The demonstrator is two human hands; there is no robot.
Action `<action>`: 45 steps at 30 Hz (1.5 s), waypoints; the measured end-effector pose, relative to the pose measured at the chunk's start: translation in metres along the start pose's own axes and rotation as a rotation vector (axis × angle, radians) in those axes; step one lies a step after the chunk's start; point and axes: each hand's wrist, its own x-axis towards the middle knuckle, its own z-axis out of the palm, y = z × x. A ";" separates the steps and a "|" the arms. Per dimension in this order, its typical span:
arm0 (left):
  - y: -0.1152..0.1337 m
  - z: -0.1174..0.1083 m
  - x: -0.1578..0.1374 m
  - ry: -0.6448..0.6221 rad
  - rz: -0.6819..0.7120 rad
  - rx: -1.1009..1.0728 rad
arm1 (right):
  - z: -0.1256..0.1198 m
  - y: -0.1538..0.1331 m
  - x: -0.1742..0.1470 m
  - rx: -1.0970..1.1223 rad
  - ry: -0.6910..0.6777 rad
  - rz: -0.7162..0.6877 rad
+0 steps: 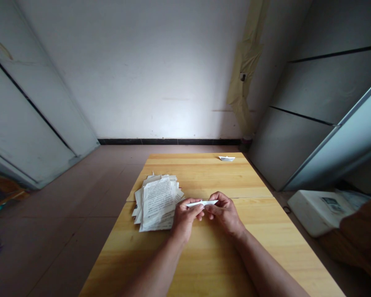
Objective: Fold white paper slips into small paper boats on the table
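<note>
A small folded white paper boat [202, 203] is held up between my two hands above the wooden table [222, 255]. My left hand [185, 216] pinches its left part between thumb and fingers. On the other side, my right hand [224, 210] grips the right part the same way. The fingers hide some of the boat's lower folds. Just left of my left hand lies an untidy stack of printed paper sheets [157, 202]. Another folded paper boat [226, 158] rests near the table's far right edge.
Beyond the table is a white wall [142, 74] with brown tape [244, 62] on it. Grey cabinet panels [297, 115] rise at the right, above a white foam box [315, 210] on the floor. Pale doors [27, 103] stand at the left.
</note>
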 end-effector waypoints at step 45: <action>0.002 0.001 -0.004 -0.072 0.087 0.218 | 0.001 -0.008 -0.002 -0.107 0.019 -0.018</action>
